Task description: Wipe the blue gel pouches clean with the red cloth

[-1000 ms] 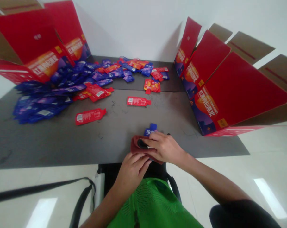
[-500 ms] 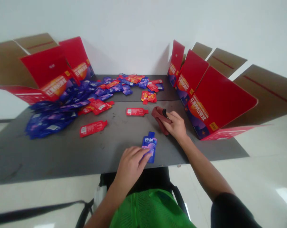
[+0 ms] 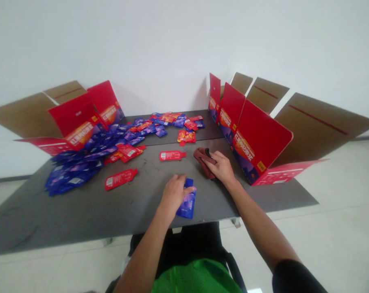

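A blue spouted pouch (image 3: 187, 206) lies flat near the table's front edge. My left hand (image 3: 172, 194) is closed at its upper end, thumb across the pouch and fingers along its left side. My right hand (image 3: 222, 167) grips a folded reddish-brown cloth (image 3: 204, 163) resting on the table; a small black band shows at the fingertips, its kind unclear. Beyond my left hand lies a single red pouch (image 3: 172, 155), and another red pouch (image 3: 120, 179) is farther left.
Blue pouches (image 3: 74, 173) are heaped at the left beside an open red carton (image 3: 80, 122). Mixed red and blue pouches (image 3: 169, 118) spread along the back of the grey table (image 3: 135, 215). Several open cartons (image 3: 257, 140) line the right side.
My left hand has shifted up the blue pouch to its top end, and the pouch's upper part is now more covered. My right hand still holds the cloth. The camera view has tilted up.
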A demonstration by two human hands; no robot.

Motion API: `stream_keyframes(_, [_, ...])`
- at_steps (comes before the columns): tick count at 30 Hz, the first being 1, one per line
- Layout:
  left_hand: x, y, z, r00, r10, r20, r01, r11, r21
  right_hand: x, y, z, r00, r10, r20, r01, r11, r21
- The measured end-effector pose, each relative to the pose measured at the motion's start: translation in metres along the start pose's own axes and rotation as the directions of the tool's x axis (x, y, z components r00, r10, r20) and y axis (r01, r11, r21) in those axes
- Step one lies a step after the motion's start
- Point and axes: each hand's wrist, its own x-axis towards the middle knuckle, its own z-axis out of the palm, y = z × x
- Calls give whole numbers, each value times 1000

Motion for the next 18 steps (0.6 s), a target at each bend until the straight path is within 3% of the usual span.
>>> stream_keyframes(7, [12, -10, -5, 999, 27, 26, -23, 986, -165, 0, -1, 0, 999, 14, 46, -14, 1000, -6])
stream_keyframes(11, [12, -3, -14, 994, 88, 63, -71, 971, -230, 1, 2, 1, 999, 6, 51, -6, 1000, -2])
stream_keyframes(15, [-5, 17, -37, 985, 157, -74, -173, 932, -318, 1, 7, 3, 999, -12, 45, 11, 1000, 17])
stream_keyframes(18, [-25, 27, -52, 934, 298, -195, -354, 842, -407, 1, 8, 4, 999, -25, 48, 23, 999, 26])
